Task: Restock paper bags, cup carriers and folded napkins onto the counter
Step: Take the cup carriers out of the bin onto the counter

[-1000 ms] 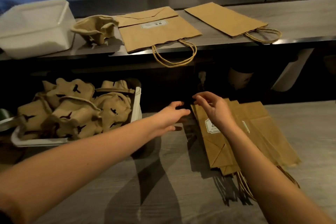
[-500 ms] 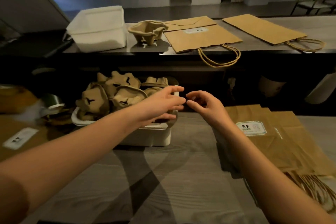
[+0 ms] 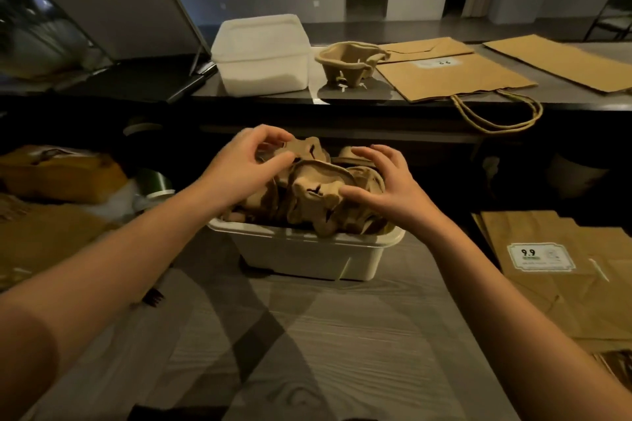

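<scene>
A white bin (image 3: pixel 307 243) on the lower table holds several brown pulp cup carriers (image 3: pixel 318 196). My left hand (image 3: pixel 242 166) curls its fingers and thumb round the upper edge of the rear carrier. At the pile's right side, my right hand (image 3: pixel 384 190) has its fingers arched over the top and its thumb against the front carrier. On the raised counter behind stand one cup carrier (image 3: pixel 345 61) and two flat paper bags (image 3: pixel 455 79) (image 3: pixel 561 58). A stack of paper bags (image 3: pixel 564 280) lies at the right of the lower table.
A white lidded container (image 3: pixel 263 55) sits on the counter left of the lone carrier. Brown packages (image 3: pixel 58 174) and a metal cup (image 3: pixel 154 181) crowd the left side. A bag handle (image 3: pixel 499 113) hangs over the counter's front edge.
Both hands moved left from the paper bag stack to the bin, and now hold the cup carriers. The view swung left with them.
</scene>
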Available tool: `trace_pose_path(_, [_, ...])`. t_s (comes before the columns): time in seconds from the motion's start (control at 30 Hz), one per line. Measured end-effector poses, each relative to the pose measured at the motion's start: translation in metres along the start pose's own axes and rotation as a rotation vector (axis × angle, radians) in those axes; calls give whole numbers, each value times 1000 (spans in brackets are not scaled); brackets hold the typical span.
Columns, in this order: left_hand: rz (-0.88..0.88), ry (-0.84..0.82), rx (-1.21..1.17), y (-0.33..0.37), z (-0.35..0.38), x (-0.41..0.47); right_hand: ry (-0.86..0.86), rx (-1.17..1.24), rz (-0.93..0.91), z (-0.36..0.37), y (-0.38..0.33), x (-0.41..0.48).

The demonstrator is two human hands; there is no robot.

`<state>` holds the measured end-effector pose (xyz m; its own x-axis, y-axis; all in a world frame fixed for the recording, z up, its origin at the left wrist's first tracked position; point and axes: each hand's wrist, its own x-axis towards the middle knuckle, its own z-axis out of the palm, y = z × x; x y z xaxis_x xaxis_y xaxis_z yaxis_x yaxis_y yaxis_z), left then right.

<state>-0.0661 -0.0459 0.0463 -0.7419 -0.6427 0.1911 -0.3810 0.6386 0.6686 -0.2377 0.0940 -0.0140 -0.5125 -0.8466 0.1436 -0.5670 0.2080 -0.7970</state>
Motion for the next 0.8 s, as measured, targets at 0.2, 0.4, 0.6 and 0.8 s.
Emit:
trace_pose_path(0.2, [-190, -275, 377, -45, -6, 16, -135, -45, 91, 13, -1, 10])
trace_pose_path(0.4, [-208, -299, 407, -47, -3, 34, -336, -131, 87, 13, 0, 14])
trace_pose_path(0.6, [-344, -369, 390, -55, 1, 47, -117, -77, 52, 15, 0, 15])
trace_pose_path(0.8, [-406, -375, 441, -48, 10, 58, -327, -110, 124, 16, 7, 17])
